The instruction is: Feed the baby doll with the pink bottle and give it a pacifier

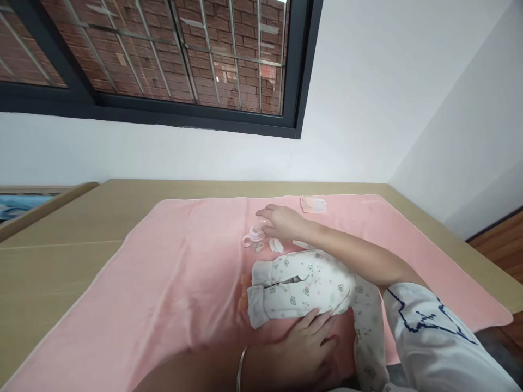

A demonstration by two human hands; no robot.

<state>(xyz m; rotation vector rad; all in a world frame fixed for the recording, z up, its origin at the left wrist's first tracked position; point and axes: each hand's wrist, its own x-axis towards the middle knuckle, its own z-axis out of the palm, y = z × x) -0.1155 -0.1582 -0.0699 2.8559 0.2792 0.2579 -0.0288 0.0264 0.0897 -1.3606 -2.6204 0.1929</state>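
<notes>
White walls [355, 98] meet above a tan wooden tabletop [73, 234], and a dark-framed window [196, 116] looks out through metal bars onto brickwork [245, 32]. Over the tabletop lies a pink cloth [163, 294], with a printed baby outfit [310, 283] near its middle, legs to the left; something peach-coloured [244, 294] shows past the cuffs. Beyond the legs, toward the wall, is a small pink-and-clear bottle [256, 235] with a ring handle. My right hand [286, 220] reaches across to it, finger and thumb bent around its clear end, though how firmly they pinch I cannot tell. My left hand [312, 340] lies with its fingers loosely spread, their tips against the outfit's near side. To handle the bottle well, I'd judge a light grip enough, keeping the right forearm raised clear of the clothing and the left hand flat and steady; the white piece [276, 246] beside the bottle could easily get knocked. A small packet [314, 204] near the far edge appears to bear faint print, too small to read; no brand is legible, and my sleeve [429, 321] carries a dark blue line drawing.
</notes>
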